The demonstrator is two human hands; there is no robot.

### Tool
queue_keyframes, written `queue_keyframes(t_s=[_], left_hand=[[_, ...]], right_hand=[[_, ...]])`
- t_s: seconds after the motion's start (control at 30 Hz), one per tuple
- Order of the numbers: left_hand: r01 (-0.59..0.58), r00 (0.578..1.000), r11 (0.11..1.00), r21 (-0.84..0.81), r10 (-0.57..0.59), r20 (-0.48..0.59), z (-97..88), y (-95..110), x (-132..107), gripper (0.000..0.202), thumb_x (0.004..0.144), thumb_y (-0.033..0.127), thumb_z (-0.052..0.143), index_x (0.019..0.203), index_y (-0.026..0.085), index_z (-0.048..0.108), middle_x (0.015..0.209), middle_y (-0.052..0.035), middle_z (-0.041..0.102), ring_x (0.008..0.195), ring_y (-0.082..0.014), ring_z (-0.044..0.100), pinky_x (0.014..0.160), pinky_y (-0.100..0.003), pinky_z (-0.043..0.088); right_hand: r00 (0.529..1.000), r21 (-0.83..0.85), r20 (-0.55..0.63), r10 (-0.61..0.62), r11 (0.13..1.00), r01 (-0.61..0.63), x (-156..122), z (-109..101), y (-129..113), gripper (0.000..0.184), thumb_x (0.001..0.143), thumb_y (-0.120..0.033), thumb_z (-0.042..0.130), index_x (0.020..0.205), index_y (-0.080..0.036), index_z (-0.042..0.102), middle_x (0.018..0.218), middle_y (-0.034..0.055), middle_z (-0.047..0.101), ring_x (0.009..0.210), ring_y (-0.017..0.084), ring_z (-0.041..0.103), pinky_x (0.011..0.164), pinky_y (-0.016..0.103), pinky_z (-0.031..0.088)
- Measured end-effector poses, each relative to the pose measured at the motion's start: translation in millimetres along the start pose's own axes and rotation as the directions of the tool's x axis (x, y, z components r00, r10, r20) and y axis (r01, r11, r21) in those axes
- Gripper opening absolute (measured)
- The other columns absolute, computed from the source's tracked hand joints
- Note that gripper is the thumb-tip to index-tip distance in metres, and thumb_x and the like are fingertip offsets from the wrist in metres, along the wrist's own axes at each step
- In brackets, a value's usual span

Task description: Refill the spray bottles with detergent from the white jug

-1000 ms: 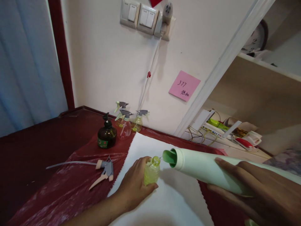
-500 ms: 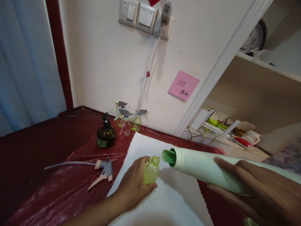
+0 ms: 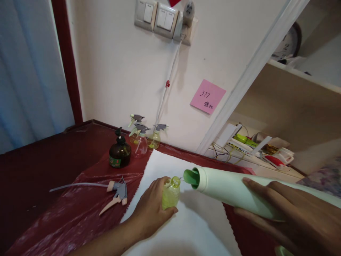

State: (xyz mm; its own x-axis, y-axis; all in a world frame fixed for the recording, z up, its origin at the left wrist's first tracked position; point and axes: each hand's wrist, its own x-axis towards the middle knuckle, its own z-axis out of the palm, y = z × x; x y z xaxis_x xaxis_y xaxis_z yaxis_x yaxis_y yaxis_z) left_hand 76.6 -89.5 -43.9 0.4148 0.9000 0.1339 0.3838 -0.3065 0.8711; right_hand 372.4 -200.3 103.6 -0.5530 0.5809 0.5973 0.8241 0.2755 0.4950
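Note:
My left hand (image 3: 151, 208) is wrapped round a small yellow-green see-through bottle (image 3: 171, 195), whose uncapped neck faces up. In my right hand (image 3: 290, 209) lies a long pale green flask (image 3: 226, 185), tilted nearly level, its green spout (image 3: 191, 176) close to the bottle's mouth. A thin stream of clear liquid runs from the spout into the bottle. Left of my left hand a loose grey and peach spray head (image 3: 119, 193) with a long tube rests on the red plastic sheet (image 3: 64, 217).
Behind stand several trigger spray bottles (image 3: 140, 145) and a dark pump bottle (image 3: 120, 153). A white sheet (image 3: 186, 227) with scalloped edges lies under my hands. The wall bears switches (image 3: 165, 19), a plugged cord (image 3: 170, 76) and a pink note (image 3: 208, 96). Cluttered shelves (image 3: 261, 153) are at right.
Liquid keeps running from the flask into the bottle. Both hands stay almost in the same place.

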Motion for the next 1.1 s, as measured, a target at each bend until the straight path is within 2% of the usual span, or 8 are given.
queue_keyframes(t_s=[0.13,0.27,0.33,0.6,0.77,0.83,0.97,1.1], left_hand=[[-0.008,1.0,1.0,0.002,0.008,0.004,0.4,-0.7,0.1,0.07,0.073,0.02,0.072,0.138,0.019,0.046,0.14,-0.0134,0.059,0.133,-0.0295,0.052,0.115,-0.044,0.038],[0.004,1.0,1.0,-0.002,-0.004,0.01,-0.8,0.3,-1.1,0.069,0.074,0.02,0.072,0.138,0.018,0.047,0.14,-0.0135,0.058,0.133,-0.0293,0.051,0.115,-0.044,0.037],[0.006,1.0,1.0,-0.002,-0.006,0.015,-1.2,1.3,-1.3,0.068,0.074,0.02,0.072,0.137,0.018,0.047,0.139,-0.0135,0.059,0.132,-0.0293,0.052,0.114,-0.044,0.037],[0.014,1.0,1.0,-0.005,-0.014,0.016,0.6,0.7,0.0,0.07,0.073,0.019,0.073,0.137,0.018,0.048,0.141,-0.0132,0.058,0.133,-0.0288,0.05,0.116,-0.043,0.036],[0.018,1.0,1.0,-0.009,-0.017,0.009,0.4,-0.6,0.1,0.071,0.073,0.021,0.074,0.138,0.019,0.047,0.14,-0.0132,0.058,0.132,-0.0298,0.051,0.115,-0.044,0.037],[0.012,1.0,1.0,-0.012,-0.012,0.003,0.4,-0.6,0.1,0.071,0.072,0.021,0.074,0.138,0.019,0.047,0.14,-0.0131,0.059,0.132,-0.0303,0.052,0.115,-0.044,0.037],[0.005,1.0,1.0,-0.013,-0.005,-0.006,1.8,-1.2,0.8,0.07,0.072,0.021,0.074,0.137,0.019,0.048,0.14,-0.013,0.06,0.133,-0.0306,0.052,0.116,-0.045,0.037],[0.001,1.0,1.0,-0.01,-0.001,-0.009,2.9,-1.8,1.3,0.07,0.072,0.022,0.074,0.137,0.019,0.049,0.141,-0.0132,0.059,0.133,-0.0309,0.052,0.116,-0.046,0.037]], right_hand=[[0.998,-0.052,0.041,-0.051,0.997,0.053,1.2,-1.3,-0.8,0.04,0.103,-0.046,0.055,0.137,-0.026,0.059,0.095,0.0074,0.075,0.07,0.029,0.072,0.057,0.038,0.044],[0.998,-0.017,0.031,-0.063,0.998,0.063,0.1,-2.6,-0.5,0.064,0.102,-0.043,0.059,0.16,-0.028,0.038,0.1,0.0093,0.076,0.074,0.032,0.073,0.059,0.039,0.044],[0.997,-0.015,0.027,-0.07,0.997,0.071,-0.4,-2.6,0.2,0.068,0.102,-0.045,0.058,0.163,-0.029,0.032,0.104,0.0105,0.076,0.077,0.033,0.073,0.059,0.039,0.043],[0.998,-0.011,0.042,-0.045,0.999,0.046,-2.6,-0.1,-0.8,0.07,0.102,-0.046,0.057,0.164,-0.03,0.029,0.108,0.0109,0.076,0.086,0.035,0.074,0.063,0.041,0.045],[0.998,-0.024,0.054,-0.034,0.999,0.035,-3.2,0.2,-0.8,0.063,0.1,-0.05,0.059,0.157,-0.029,0.042,0.091,0.0059,0.075,0.067,0.029,0.07,0.06,0.041,0.043],[0.998,-0.033,0.053,-0.041,0.999,0.043,-2.8,0.6,-0.4,0.061,0.101,-0.05,0.058,0.155,-0.027,0.044,0.094,0.0076,0.076,0.066,0.029,0.069,0.06,0.041,0.043],[0.996,-0.046,0.05,-0.068,0.996,0.071,-0.1,0.5,-0.7,0.067,0.102,-0.05,0.057,0.161,-0.026,0.036,0.101,0.0125,0.077,0.072,0.032,0.072,0.06,0.042,0.043],[0.996,-0.044,0.035,-0.087,0.995,0.089,4.6,-1.2,-2.9,0.071,0.102,-0.049,0.055,0.165,-0.027,0.029,0.099,0.0128,0.077,0.065,0.032,0.072,0.056,0.042,0.044]])
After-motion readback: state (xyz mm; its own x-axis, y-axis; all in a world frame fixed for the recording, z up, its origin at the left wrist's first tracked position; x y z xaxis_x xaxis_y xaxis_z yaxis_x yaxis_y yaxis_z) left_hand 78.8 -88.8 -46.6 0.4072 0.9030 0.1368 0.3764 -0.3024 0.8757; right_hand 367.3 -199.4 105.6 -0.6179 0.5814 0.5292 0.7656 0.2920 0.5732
